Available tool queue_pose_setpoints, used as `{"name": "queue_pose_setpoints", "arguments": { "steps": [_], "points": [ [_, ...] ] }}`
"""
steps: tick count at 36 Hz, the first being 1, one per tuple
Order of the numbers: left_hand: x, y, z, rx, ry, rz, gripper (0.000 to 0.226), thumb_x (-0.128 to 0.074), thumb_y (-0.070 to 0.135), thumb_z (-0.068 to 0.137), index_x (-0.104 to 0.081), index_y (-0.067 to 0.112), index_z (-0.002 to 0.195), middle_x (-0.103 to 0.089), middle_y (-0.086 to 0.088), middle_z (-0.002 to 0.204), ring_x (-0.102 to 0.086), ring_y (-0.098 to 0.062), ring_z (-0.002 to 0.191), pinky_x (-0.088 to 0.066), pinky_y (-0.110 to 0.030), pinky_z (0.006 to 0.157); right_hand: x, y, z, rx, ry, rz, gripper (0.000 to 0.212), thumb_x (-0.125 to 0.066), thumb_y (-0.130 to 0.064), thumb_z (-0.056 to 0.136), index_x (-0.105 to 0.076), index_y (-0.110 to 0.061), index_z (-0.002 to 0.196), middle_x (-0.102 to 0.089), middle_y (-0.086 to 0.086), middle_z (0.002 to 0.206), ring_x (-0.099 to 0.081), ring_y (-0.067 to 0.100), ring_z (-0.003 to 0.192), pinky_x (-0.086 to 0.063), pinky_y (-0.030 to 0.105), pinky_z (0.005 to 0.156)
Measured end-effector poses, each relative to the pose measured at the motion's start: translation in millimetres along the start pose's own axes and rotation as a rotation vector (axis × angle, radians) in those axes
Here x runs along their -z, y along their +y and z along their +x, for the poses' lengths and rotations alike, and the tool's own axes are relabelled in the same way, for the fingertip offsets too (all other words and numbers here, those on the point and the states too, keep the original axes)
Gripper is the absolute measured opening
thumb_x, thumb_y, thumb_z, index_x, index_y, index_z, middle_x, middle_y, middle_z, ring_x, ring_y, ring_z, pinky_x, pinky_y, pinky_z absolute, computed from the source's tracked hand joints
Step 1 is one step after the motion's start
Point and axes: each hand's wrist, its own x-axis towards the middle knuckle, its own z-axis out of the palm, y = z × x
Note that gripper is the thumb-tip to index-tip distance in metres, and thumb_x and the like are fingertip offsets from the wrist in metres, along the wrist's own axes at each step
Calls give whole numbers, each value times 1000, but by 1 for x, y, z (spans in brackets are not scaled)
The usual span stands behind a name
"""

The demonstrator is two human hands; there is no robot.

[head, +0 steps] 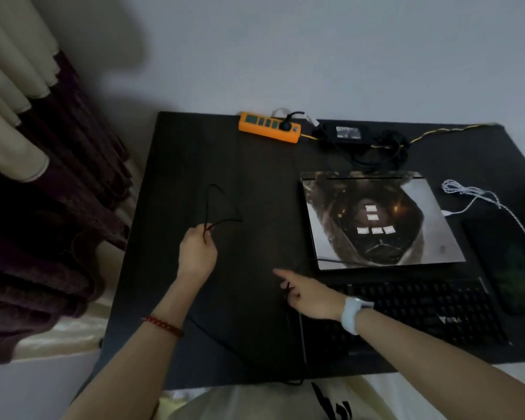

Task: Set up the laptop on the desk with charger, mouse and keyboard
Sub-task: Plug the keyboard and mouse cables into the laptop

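Observation:
A closed laptop (382, 219) with a picture on its lid lies on the dark desk (176, 165), right of centre. A black keyboard (422, 310) sits in front of it. The black charger brick (347, 133) and its coiled cable lie at the back beside an orange power strip (269, 128), which has a black plug in it. My left hand (196, 253) pinches a thin black cable (222, 207) that loops up above it. My right hand (309, 295) holds another stretch of black cable near the keyboard's left end, index finger stretched out. I see no mouse.
A white braided cable (479, 198) runs along the right side next to a dark phone or tablet (509, 265). A yellow cord (443, 131) trails from the power strip. Curtains (43, 177) hang left of the desk, and the wall is right behind it.

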Motion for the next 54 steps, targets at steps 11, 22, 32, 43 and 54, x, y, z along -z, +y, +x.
{"name": "queue_pose_setpoints", "arguments": {
  "steps": [11, 22, 32, 43, 54],
  "points": [
    [25, 24, 48, -147, 77, 60, 33, -38, 8, 96, -48, 5, 126, -51, -15, 112, -45, -8, 84, -37, -21, 80, 35, -55, 66, 118, 264, -923, 54, -27, -48, 96, -64, -9, 95, -68, 13, 102, -63, 31, 94, -34, 32, 70],
    [38, 32, 103, -230, 159, 172, 28, -46, 9, 93, -61, 14, 116, -56, -11, 108, -51, -25, 101, -42, -45, 93, 30, -23, 96, -187, -137, -287, 29, -47, -8, 90, -57, 2, 115, -57, 18, 124, -55, 29, 112, -43, 30, 93],
    [16, 24, 107, -545, 5, 467, 26, -67, 2, 79, -70, 15, 101, -55, -14, 92, -52, -27, 82, -51, -37, 66, 106, -30, 112, -18, 570, 331, 15, -44, 1, 89, -52, -12, 94, -56, 7, 78, -54, 17, 68, -47, 31, 67],
    [-15, 4, 86, -483, -191, 187, 24, -57, -2, 83, -68, 7, 102, -54, -3, 110, -54, -7, 96, -42, -11, 89, 101, -51, 119, 122, 7, 27, 32, -38, -29, 97, -54, -17, 121, -66, 9, 112, -60, 17, 103, -43, 26, 93],
    [-11, 27, 101, 871, -123, -1235, 15, -48, -1, 90, -56, 6, 79, -56, -6, 77, -51, -12, 66, -44, -23, 62, 88, -42, 151, -30, 246, 248, 32, -35, -21, 97, -55, -6, 117, -64, 7, 102, -59, 17, 90, -45, 26, 84]
  ]
}}
